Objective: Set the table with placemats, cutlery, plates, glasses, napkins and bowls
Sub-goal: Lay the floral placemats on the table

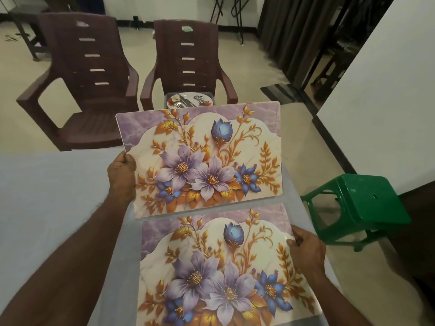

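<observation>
2 hands: both in view over the table, each gripping 1 floral placemat by an edge.
Left hand [121, 176]: fingers curled around the left edge of the far placemat [202, 158], thumb on the printed face, the other fingers hidden behind the mat.
Far placemat: ahead of both hands and beyond the near one, tilted, its near long edge low toward the table and its far long edge raised; whether the near edge touches the cloth cannot be told.
Right hand [306, 251]: pinching the right edge of the near placemat [223, 271], thumb on top of the print, the remaining fingers wrapped under the rim.
Near placemat: between the 2 forearms, closest to the person, lying low over the table; its far edge runs just below the near edge of the far mat.
Print: both mats carry the same design of purple and blue flowers with gold leaves on a pale marbled ground.
Table [51, 196]: covered in a pale cloth, spreading to the left of the left hand.
Green stool [360, 208]: on the floor, to the right of the right hand, beside the table.
Brown chairs [89, 74]: 2 of them beyond the far mat, facing the table.
Tub of tableware [190, 101]: on the seat of the right-hand chair, just past the far mat's upper edge, holding patterned plates and cutlery.
</observation>
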